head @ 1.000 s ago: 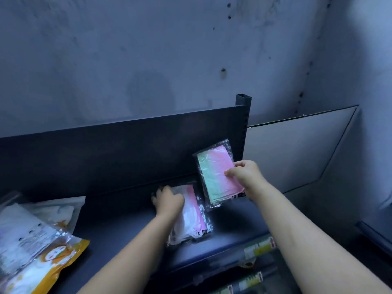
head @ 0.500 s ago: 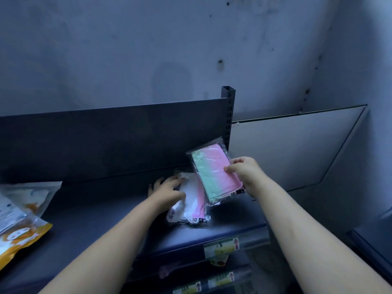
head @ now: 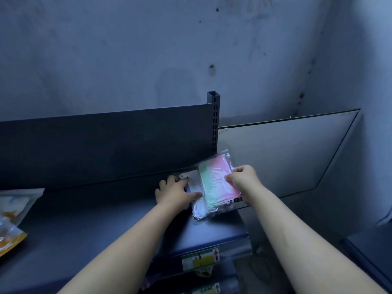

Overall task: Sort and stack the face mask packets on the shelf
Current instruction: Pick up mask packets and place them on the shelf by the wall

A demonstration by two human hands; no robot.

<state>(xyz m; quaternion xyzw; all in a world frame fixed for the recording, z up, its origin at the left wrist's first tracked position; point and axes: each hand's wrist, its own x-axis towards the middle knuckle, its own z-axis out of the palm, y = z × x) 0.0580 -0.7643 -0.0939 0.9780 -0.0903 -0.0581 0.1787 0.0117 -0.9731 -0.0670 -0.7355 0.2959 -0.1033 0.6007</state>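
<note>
Pinching the pink-and-green mask packet in the right hand, overlapping the white packet; pressing that one flat under the left hand, at the dark shelf's far right end.

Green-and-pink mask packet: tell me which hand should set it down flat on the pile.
Right. The right hand already pinches the green-and-pink packet by its right edge, tilted over the white packet. The left hand is pressed on that lower packet, steadying it on the shelf.

Lower packet mostly hidden; label txt unreadable
</note>
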